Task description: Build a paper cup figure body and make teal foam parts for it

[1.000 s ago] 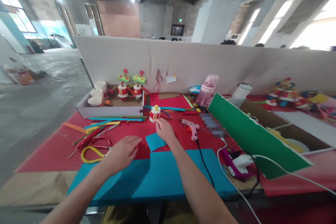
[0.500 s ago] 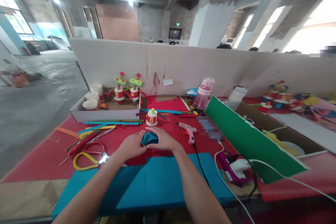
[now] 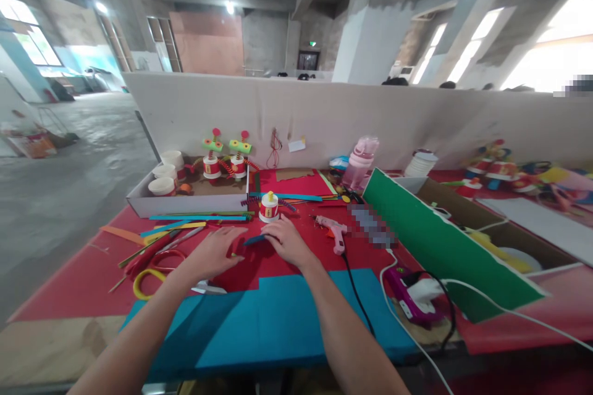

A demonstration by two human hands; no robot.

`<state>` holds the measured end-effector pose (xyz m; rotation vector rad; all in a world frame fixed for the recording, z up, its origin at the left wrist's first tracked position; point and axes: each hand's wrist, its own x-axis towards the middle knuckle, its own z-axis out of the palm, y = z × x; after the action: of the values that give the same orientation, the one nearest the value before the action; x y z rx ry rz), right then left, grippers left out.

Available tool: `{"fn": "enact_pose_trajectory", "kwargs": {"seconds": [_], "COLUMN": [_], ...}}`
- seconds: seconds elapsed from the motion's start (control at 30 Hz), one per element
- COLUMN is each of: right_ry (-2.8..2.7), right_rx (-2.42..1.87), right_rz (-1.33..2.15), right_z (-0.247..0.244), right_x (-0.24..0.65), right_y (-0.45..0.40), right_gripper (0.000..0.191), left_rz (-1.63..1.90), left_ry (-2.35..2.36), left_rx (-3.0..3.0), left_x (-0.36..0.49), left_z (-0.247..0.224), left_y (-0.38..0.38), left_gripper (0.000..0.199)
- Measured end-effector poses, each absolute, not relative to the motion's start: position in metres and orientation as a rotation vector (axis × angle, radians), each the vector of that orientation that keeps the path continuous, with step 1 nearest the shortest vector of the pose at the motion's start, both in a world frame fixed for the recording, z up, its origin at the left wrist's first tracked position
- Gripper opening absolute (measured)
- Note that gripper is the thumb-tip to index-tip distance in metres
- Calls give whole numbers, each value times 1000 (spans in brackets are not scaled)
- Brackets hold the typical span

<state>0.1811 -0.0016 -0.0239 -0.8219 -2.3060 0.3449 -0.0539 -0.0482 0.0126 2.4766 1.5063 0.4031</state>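
Observation:
Pinched in the fingers of my right hand [image 3: 288, 242] is a narrow dark blue paper piece [image 3: 254, 239], folded or seen edge-on. My left hand [image 3: 217, 254] is just left of it, fingers stretched and thumb apart, with no clear hold on anything. Right behind my hands stands a small paper cup figure [image 3: 269, 207] with a red band, a yellow knob on top and dark coiled arms. Under my left forearm are scissors with red and yellow handles [image 3: 144, 284], their blades partly hidden. Blue sheets [image 3: 278, 321] lie along the front edge.
A pink glue gun [image 3: 334, 231] lies to the right, its cord running to a purple power strip [image 3: 410, 302]. The left box [image 3: 189, 205] holds cups and two finished figures. Paper strips [image 3: 199, 218] lie before it. A green board [image 3: 435, 241] leans on the right.
My hands have drawn apart; the left moved left and opened. The blue paper, held curved between both hands before, is now flatter and in my right hand alone.

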Motion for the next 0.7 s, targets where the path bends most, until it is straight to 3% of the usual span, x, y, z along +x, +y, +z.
{"fn": "enact_pose_trajectory", "kwargs": {"seconds": [0.1,0.2,0.3,0.47,0.57,0.7], "right_ry": [-2233,-2041,-1602,-1141,-1228,-956], "right_rx": [-788,-847,-951,-844,-726,-857], "right_rz": [386,438,570,1229,1496,1507], "right_z": [-17,-17,-23,-34,-37,-38], "right_x": [179,182,185,174,154,137], "right_y": [-6,-5,2,5,-8,-19], "right_gripper": [19,19,42,52,45,39], "left_rz": [498,676,1011,1461,1444,1094], "left_ry": [1570,1670,1670,1327,1221,1363], "left_rx": [2548,2412,2066,1304,1186,1527], "left_x": [-43,-31,-28,-14,3,-13], "left_z": [10,10,11,7,-1,1], "left_y": [-51,-56,-62,-66,-64,-68], "left_gripper": [20,28,31,32,31,35]}}
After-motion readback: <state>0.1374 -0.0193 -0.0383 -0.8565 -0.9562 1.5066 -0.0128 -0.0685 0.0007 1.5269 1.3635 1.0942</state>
